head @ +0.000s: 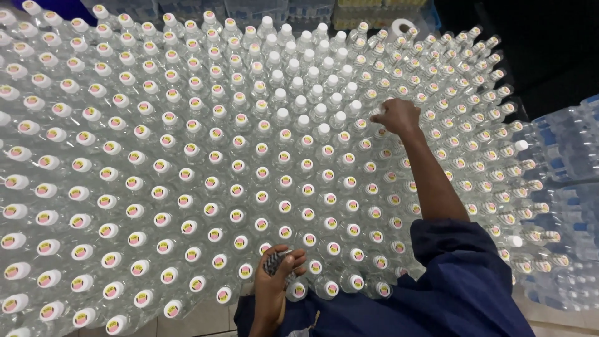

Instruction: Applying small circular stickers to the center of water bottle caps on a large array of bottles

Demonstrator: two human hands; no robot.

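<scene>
Right now my right hand [397, 117] is stretched out over the bottles [187, 187], its fingers [382, 112] curled down onto a white cap [377, 113] just under the fingertips; they look closed on that cap, though the knuckles hide the actual contact. My left hand [277, 274] sits close to my body, fingers [292, 259] wrapped shut around a small dark bundle [273, 261] that I can't make out clearly. Clear bottles with white caps, most carrying a round pink-and-yellow sticker, crowd all around both sets of fingers, touching each other. A patch of plain caps without stickers [293, 81] lies just beyond and to the left of my right fingertips. To do this well, I judge I should press straight down on the centre of the cap so the bottle doesn't tip its neighbours, and keep my sleeve [462, 281] clear of the caps under it. Wrapped packs of bottles [564, 150] stand well off to the right.
</scene>
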